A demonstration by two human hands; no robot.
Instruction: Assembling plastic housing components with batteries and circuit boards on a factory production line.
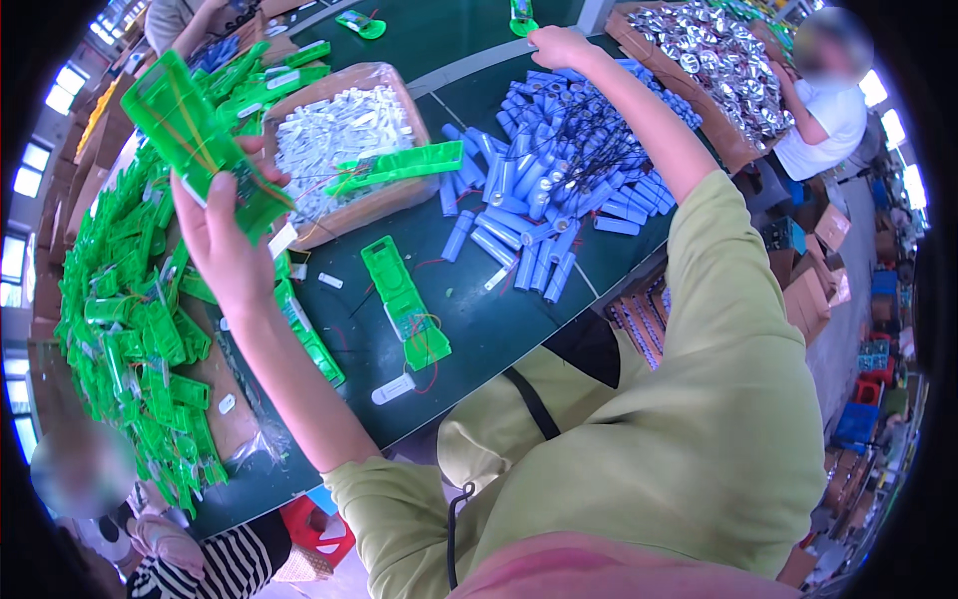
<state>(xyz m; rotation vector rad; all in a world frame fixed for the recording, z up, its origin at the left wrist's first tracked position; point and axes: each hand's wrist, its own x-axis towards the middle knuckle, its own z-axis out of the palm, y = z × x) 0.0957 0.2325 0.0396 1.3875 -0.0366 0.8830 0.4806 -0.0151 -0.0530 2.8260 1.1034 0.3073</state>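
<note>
My left hand [228, 240] is raised over the left part of the table, its fingers closed on a green plastic casing [180, 110] with thin coloured wires. At the far edge, the bent fingers of my right hand [561, 50] meet the near end of a small green casing with a shiny part [521, 16]. Below that arm spreads a heap of blue cylindrical cells [539, 180] with black wires. A cardboard box of small white parts [344, 140] stands between my hands, with a wired green casing [399, 168] across its rim. Another open green casing [399, 295] lies nearer me.
Many green casings [150, 339] are piled along the left side. A cardboard tray of shiny round parts [709, 70] sits at the far right, by a person in white [823, 130]. Another green piece [361, 24] lies on the far strip. A person in stripes [215, 564] is at lower left.
</note>
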